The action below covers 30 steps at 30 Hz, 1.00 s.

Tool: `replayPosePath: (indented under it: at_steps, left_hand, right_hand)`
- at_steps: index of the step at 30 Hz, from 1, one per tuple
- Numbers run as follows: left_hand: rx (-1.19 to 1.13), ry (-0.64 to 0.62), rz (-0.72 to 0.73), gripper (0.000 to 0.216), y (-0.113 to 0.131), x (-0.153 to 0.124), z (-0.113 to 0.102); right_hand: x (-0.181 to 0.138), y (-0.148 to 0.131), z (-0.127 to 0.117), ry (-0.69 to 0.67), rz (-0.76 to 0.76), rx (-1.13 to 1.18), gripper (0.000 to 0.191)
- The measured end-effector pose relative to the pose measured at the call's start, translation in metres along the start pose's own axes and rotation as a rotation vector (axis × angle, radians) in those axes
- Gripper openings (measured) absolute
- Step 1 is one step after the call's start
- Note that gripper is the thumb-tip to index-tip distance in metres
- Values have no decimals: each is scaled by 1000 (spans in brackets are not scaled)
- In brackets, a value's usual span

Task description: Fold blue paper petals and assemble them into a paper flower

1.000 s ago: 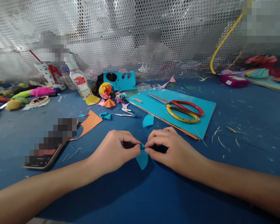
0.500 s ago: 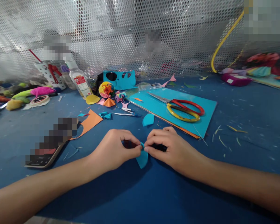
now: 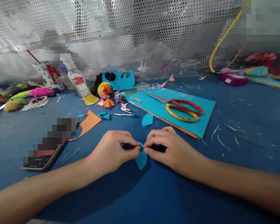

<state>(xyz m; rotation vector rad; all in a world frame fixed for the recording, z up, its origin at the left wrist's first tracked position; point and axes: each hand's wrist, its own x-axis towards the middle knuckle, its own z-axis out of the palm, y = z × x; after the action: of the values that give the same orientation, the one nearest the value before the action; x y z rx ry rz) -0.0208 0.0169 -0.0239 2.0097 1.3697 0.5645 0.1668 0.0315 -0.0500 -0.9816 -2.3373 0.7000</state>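
Blue paper wedge, pinched by left hand and right hand; slow squeezes should keep it neat

The place looks like a craft workspace, though whether in a workshop or a classroom cannot be told: orange offcuts and thin paper slivers litter a worn blue desk, where scissors lie on stacked coloured sheets, near a pair of compasses. Toward the far edge sit a ruffled multicoloured ball and a blue sheet with cut-outs; a perforated metal panel rises behind that edge.
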Motion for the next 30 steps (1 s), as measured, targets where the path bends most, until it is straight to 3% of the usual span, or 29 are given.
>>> replayPosePath:
  at_steps: [16, 30]
  left_hand:
    - [134, -28, 66, 17, 4, 0, -1]
    - [10, -26, -41, 14, 1, 1, 0]
  right_hand:
    - [0, 3, 0, -1, -17, -24, 7]
    - [1, 3, 0, 7, -8, -12, 7]
